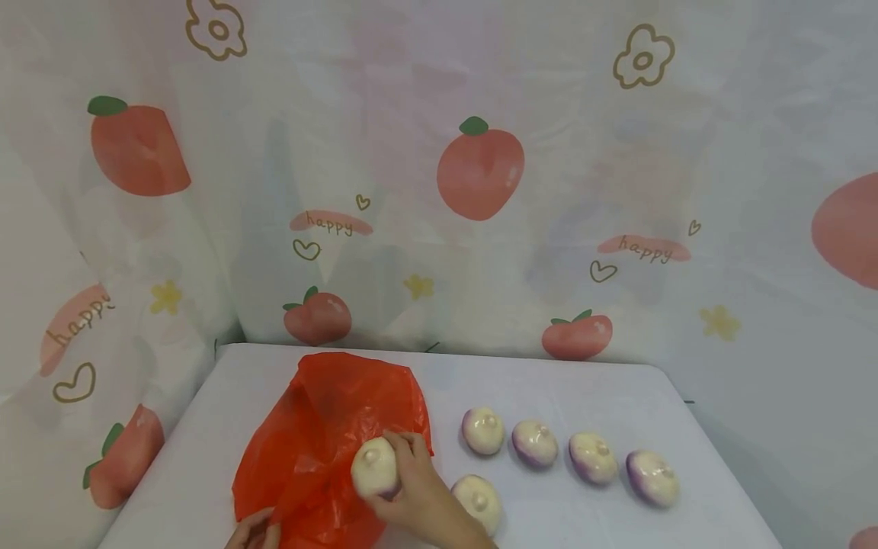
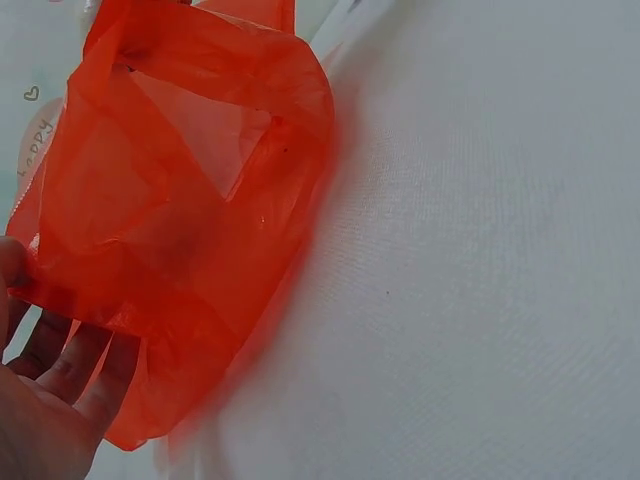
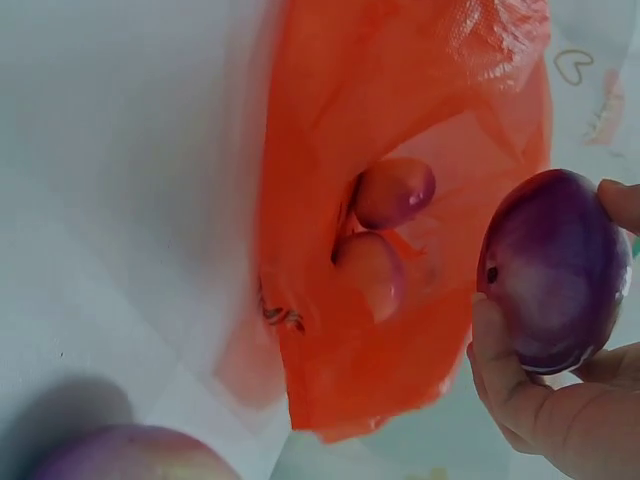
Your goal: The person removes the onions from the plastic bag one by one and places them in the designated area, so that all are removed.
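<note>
My right hand (image 1: 414, 488) grips a glossy purple-and-white turnip (image 1: 376, 467) above the red plastic bag (image 1: 281, 450). In the right wrist view, the purple underside of this turnip (image 3: 555, 270) faces the camera, with fingers and thumb round its sides. My left hand (image 2: 65, 390) pinches the near edge of the bag between thumb and fingers; only part of that hand shows at the bottom of the head view. Two turnips (image 3: 395, 192) lie inside the bag, seen through its mouth in the right wrist view.
To the right of the bag, a row of several turnips (image 1: 535, 444) sits on the white-covered table (image 1: 569, 526). Another turnip (image 1: 478, 503) is close beside my right forearm. A patterned cloth (image 1: 384, 137) hangs behind the table and along its left side.
</note>
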